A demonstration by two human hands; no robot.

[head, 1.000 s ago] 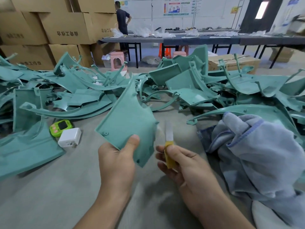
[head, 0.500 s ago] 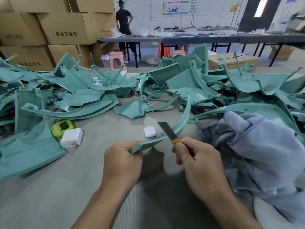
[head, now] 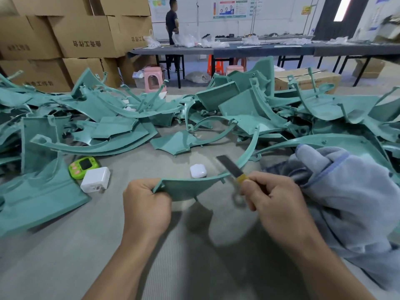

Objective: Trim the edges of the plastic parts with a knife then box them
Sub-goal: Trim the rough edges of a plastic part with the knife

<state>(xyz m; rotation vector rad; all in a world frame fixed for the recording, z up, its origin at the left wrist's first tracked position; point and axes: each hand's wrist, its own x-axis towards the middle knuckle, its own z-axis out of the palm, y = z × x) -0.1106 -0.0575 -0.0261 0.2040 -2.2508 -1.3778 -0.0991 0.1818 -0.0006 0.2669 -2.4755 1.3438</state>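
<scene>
The left hand (head: 147, 204) sits at about 7 o'clock from the middle of the view; its fingers are curled tight round the left end of a thin, curved, blue-green plastic part (head: 190, 187). The part lies almost flat in the air above the grey table top (head: 65, 256); its wide end is in the left hand and its thin, bent arm sweeps up toward 1 o'clock.

The right hand (head: 272, 200) is at about 4 o'clock; its thumb and fingers pinch the yellow handle of a small knife with a flat grey blade (head: 229, 167). The blade points up toward 11 o'clock and crosses the top edge of the held part, just where the wide end gets thin; I cannot tell how hard it presses.

A big messy heap of the same blue-green plastic parts (head: 249, 109) runs across the table from 9 o'clock over 12 o'clock to 3 o'clock. A small white rounded case (head: 197, 171) lies on the table just behind the held part, at 12 o'clock from the left hand. A white square plug block (head: 95, 179) and a bright green little gadget with a dark screen (head: 83, 166) lie side by side at 9 o'clock, touching or almost touching. A soft grey-blue cloth (head: 346, 202) is bunched up at 3 o'clock, right beside the right hand.

Far back at 11 o'clock stand stacked brown cardboard boxes (head: 82, 37); a pink plastic stool (head: 154, 77) sits on the floor near them. A person in dark clothes (head: 172, 20) stands at 12 o'clock by a long dark table (head: 259, 48).
</scene>
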